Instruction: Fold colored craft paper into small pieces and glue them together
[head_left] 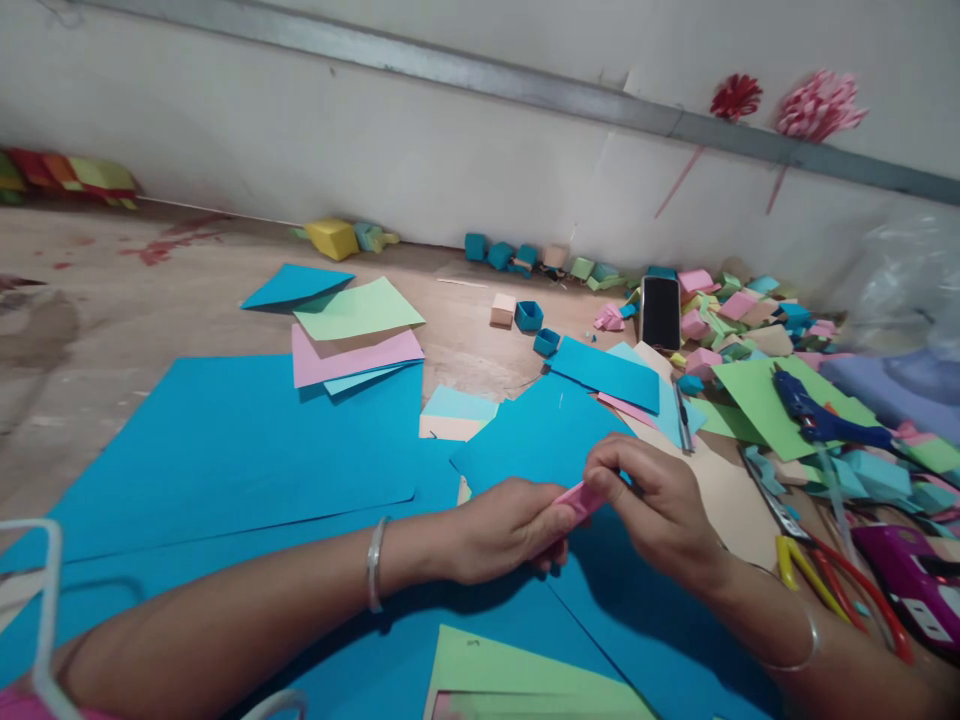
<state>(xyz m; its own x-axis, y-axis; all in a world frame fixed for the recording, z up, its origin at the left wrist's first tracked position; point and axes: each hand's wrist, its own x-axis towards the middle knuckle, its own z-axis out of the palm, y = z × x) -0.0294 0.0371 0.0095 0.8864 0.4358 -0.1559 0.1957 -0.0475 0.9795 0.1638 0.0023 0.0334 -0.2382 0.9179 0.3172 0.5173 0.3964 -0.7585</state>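
Observation:
A small folded piece of pink paper (579, 500) is pinched between both hands. My left hand (506, 530) is closed round its near end, thumb on top. With bent fingers and thumb, my right hand (649, 500) grips the other end; part of the paper is hidden by the fingers. Below the hands lie large blue paper sheets (300, 430). A light green sheet (517, 660) rests on the blue at the front edge of view.
To the right are a blue glue gun (814, 410), pliers (806, 575), a magenta tool (907, 580) and a heap of small paper pieces (750, 310). A phone (660, 312) lies by the heap. Little paper boxes (529, 316) stand near the wall. Folded sheets (360, 310) lie at back left.

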